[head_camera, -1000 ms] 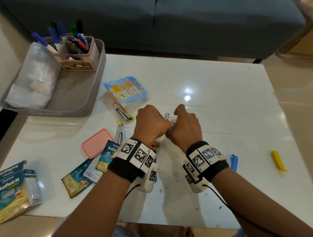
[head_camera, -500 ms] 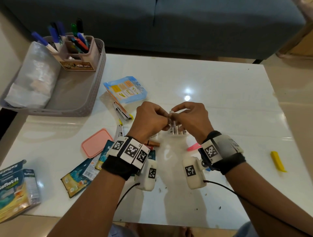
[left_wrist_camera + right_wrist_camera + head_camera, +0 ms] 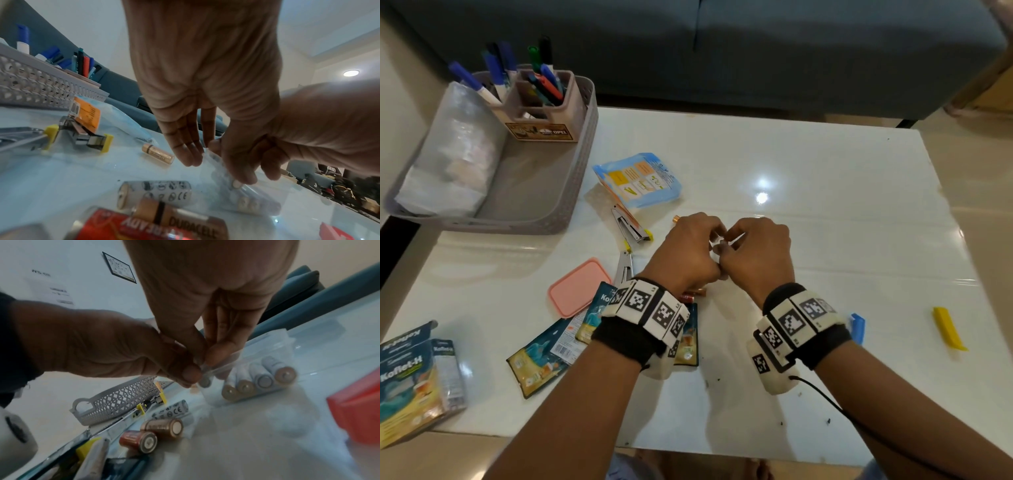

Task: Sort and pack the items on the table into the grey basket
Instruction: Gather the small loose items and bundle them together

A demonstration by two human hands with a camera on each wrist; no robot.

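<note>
— Left hand (image 3: 685,253)?
— Pinching the top edge of the clear bag (image 3: 273,350) between thumb and forefinger; remaining fingers bent down beside them.
— Right hand (image 3: 756,253)?
— On the same edge, pinching it between thumb and fingertips, pressed right up against the left.
— Inside the bag?
— Bagged batteries (image 3: 265,379), lying side by side, flat ends toward the right wrist camera. Bottom of the bag down on the table (image 3: 825,205).
— Anything loose nearby?
— Loose batteries (image 3: 164,426) just behind the wrists: one white, one copper, one red, all on their sides. One more, a gold battery (image 3: 158,154), just beyond the left fingertips.
— Grey basket (image 3: 571,192)?
— At the far left of the table, well apart from both hands. Holding a pen holder (image 3: 544,116) full of markers and a pale plastic pouch (image 3: 452,154).
— Between basket and hands?
— Blue packet (image 3: 637,180), two staplers (image 3: 630,226), a pink lid (image 3: 580,286), then sachets (image 3: 544,356) under the left wrist. Koflet-H box (image 3: 414,377) hanging over the near left edge.
— Right side?
— Blue clip (image 3: 858,325) beside the right wrist, yellow clip (image 3: 947,329) farther out.
</note>
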